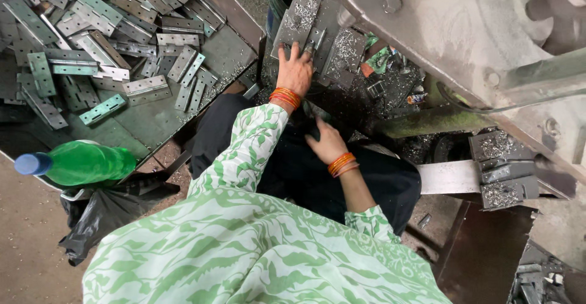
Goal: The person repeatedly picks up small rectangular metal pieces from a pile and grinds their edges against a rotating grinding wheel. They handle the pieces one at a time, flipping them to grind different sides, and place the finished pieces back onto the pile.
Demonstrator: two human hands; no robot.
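Steel plate [305, 20], dusted with filings, lies at twelve o'clock under her left hand [295, 72], fingers spread flat on it; the right hand [328, 142] rests apart at five o'clock, grip hidden.

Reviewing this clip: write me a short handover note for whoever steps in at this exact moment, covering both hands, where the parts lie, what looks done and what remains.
Left hand: stretched forward, fingers spread flat on a grey metal plate dusted with metal shavings.
Right hand: low over the lap, near a dark green piece; whether it grips anything cannot be told.
Parts: a heap of flat metal hinges fills the tray at left. A green plastic bottle lies at the tray's near edge. Stacked plates sit at right under the machine frame.
Done: cannot be judged from the heap.
Left: the plate under the left hand is not lifted.
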